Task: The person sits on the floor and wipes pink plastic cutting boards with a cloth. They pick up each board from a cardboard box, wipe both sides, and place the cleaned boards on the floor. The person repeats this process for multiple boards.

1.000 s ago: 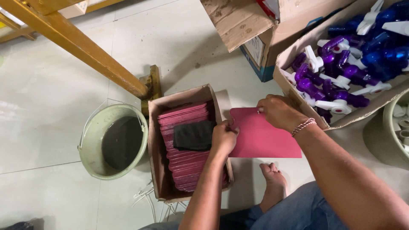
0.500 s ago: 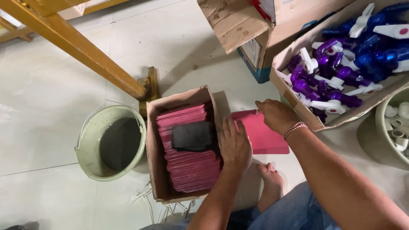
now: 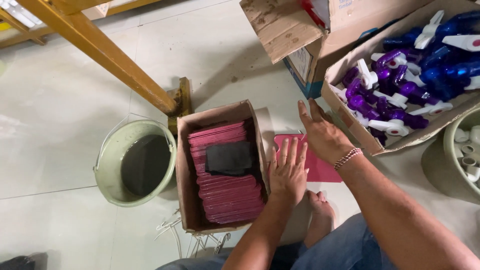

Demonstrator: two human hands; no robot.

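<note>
Both hands are flat and open, gripping nothing: the left hand (image 3: 289, 172) presses a pink card (image 3: 320, 167) lying on the floor, the right hand (image 3: 322, 132) spread just above it. At nine o'clock sits the cardboard box (image 3: 186, 195) of pink cards; at two o'clock, a box of purple taps (image 3: 395, 90).

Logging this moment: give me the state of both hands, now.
Left hand: open, flat on the pink sheet, holding nothing.
Right hand: open, fingers spread above that sheet, holding nothing.
</note>
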